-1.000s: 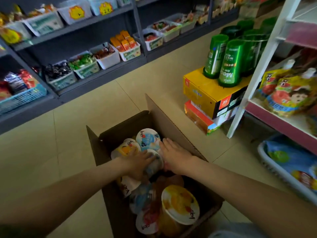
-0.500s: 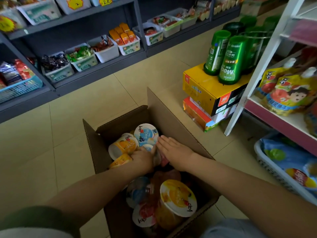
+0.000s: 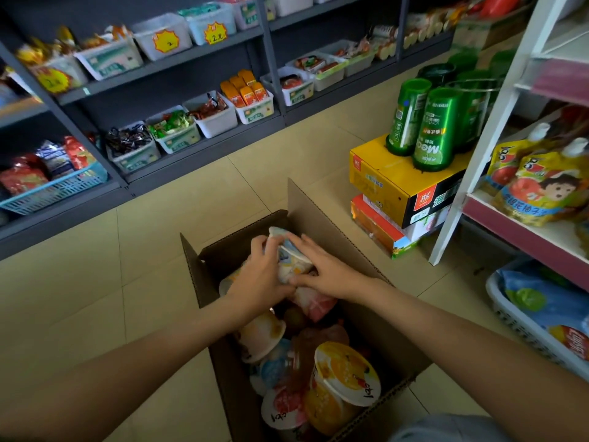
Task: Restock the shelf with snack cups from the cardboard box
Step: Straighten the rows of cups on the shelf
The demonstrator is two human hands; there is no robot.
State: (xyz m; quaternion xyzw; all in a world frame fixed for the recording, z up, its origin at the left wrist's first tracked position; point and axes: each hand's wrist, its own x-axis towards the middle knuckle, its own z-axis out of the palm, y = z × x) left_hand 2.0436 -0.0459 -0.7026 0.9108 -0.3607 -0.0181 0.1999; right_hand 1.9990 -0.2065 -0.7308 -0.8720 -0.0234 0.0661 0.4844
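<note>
The cardboard box [image 3: 195, 275] stands open on the tiled floor [image 3: 143, 250], and every place below is told from it. At the near end of the box snack cups [image 3: 283, 406] lie jumbled on their sides and at angles. The nearest is an orange-lidded cup [image 3: 345, 373], tilted against the near right corner, with a red-lidded one just left of it.

Both forearms reach in over these cups. Toward the far end of the box, the left hand [image 3: 258, 279] and the right hand [image 3: 322, 272] close on a blue-and-white cup [image 3: 288, 253] from either side. The left fingers curl round its left flank. The right fingers lie over its top, with the thumb tucked under. The cup is tilted and sits above the other cups, about level with the rim of the box. Whether a second cup is stacked with it cannot be told.

Right of the box, a yellow carton [image 3: 382, 177] rests on an orange carton [image 3: 376, 224] and carries green canisters [image 3: 433, 129]. Further right stands a white shelf unit [image 3: 526, 231] with yellow pouches [image 3: 541, 193], and a white basket [image 3: 510, 311] below them. Beyond the box runs grey shelving [image 3: 191, 164] holding white bins [image 3: 216, 113] of sweets, with a blue basket [image 3: 54, 189] at its left.
</note>
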